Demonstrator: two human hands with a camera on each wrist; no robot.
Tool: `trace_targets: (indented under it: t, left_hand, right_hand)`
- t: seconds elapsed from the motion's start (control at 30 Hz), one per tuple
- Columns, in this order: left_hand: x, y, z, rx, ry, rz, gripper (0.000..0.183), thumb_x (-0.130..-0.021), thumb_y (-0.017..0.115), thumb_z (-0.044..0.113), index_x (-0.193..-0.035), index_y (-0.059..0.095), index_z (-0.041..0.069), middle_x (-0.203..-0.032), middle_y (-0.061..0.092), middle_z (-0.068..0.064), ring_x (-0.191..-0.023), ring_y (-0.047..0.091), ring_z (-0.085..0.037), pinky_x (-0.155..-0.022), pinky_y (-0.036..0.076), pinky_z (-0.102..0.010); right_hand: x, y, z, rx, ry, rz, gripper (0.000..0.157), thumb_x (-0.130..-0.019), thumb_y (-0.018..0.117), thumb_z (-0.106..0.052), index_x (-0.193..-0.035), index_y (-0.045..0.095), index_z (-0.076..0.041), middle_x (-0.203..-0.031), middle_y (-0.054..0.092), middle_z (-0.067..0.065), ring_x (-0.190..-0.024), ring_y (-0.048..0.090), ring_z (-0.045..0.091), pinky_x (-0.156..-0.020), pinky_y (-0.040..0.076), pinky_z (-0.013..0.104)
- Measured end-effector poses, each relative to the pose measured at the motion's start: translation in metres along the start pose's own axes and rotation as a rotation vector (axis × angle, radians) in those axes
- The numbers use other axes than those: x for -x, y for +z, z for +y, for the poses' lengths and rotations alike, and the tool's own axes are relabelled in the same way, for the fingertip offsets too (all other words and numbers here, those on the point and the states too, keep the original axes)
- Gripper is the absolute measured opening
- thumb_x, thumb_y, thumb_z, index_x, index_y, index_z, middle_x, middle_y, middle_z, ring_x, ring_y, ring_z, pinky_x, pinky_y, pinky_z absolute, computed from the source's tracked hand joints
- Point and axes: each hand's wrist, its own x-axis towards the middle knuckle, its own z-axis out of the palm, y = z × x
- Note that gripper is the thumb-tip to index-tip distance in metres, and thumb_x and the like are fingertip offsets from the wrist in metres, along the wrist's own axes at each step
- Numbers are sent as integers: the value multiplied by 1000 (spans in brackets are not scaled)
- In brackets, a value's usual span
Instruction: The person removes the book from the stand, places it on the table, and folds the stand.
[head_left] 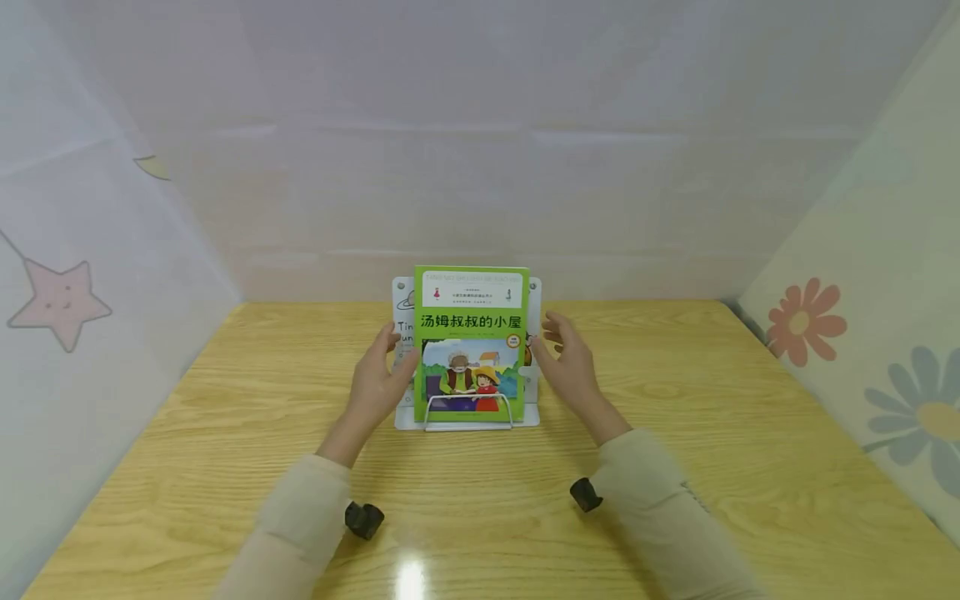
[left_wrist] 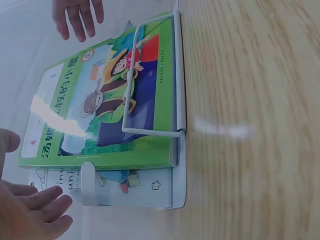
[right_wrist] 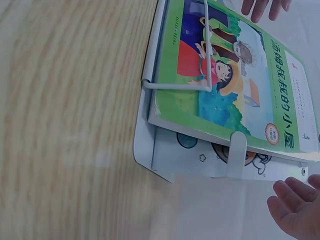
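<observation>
cream sleeves [head_left: 303, 510] with a small black block [head_left: 364, 521] beside each.

the book [head_left: 471, 322] apparently hides some stand lettering [head_left: 406, 327].

Over my remote feed I note a glossy, wood-grained tabletop [head_left: 712, 375]. The pale back wall [head_left: 480, 183] shows horizontal creases. I record a left wall [head_left: 112, 200] printed with a pink star [head_left: 60, 304], and a right wall [head_left: 892, 250] bearing a red flower [head_left: 806, 322] and a blue-grey flower [head_left: 933, 412]. Bright glare [head_left: 410, 579] marks the wood, low in the head view.
</observation>
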Motion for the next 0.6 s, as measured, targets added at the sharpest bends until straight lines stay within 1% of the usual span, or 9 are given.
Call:
trace_targets:
  t: [0.03,0.2,0.27,0.3,0.43,0.6]
  left_hand:
    - [0,1,0,28,-8,10,61,-88,45,34,-136,21,6,-129,38,-14,-117,33,-28,-92,32,-45]
    - [-4,8,-3,177,-29,66,50,-88,47,23,-131,29,2,-122,44,-16,-111,40,-27,-92,35,-37]
    - [-6,12,-4,215,-38,88,47,-88,47,20,-128,33,0,-119,46,-16,-109,43,-26,-93,34,-36]
    - [-7,14,-4,231,-46,95,45,-88,48,18,-127,34,0,-118,47,-16,-108,44,-26,-92,35,-35]
    - [-9,20,-3,261,-61,113,41,-87,49,14,-124,39,-1,-114,48,-16,-104,46,-24,-88,39,-32]
    - [-9,24,-2,263,-36,139,37,-86,49,11,-119,42,-4,-111,49,-17,-101,47,-25,-86,40,-31]
  right_hand:
    - [0,1,0,-14,10,4,45,-85,53,-12,-125,36,2,-114,47,20,-102,47,30,-85,39,43]
    - [-1,8,1,-74,63,13,42,-86,51,-13,-123,39,1,-111,50,17,-99,49,27,-85,40,40]
    - [-2,11,1,-97,91,11,41,-86,51,-13,-123,39,1,-111,50,16,-99,49,26,-85,41,37]
    - [-2,12,1,-106,104,11,41,-86,51,-12,-123,39,1,-110,50,16,-99,49,25,-85,41,35]
    - [-3,18,-1,-147,158,19,40,-86,52,-11,-122,40,0,-110,50,16,-98,49,24,-84,42,30]
    - [-4,23,-3,-178,227,28,40,-85,53,-11,-122,41,-1,-109,50,15,-97,48,24,-82,43,30]
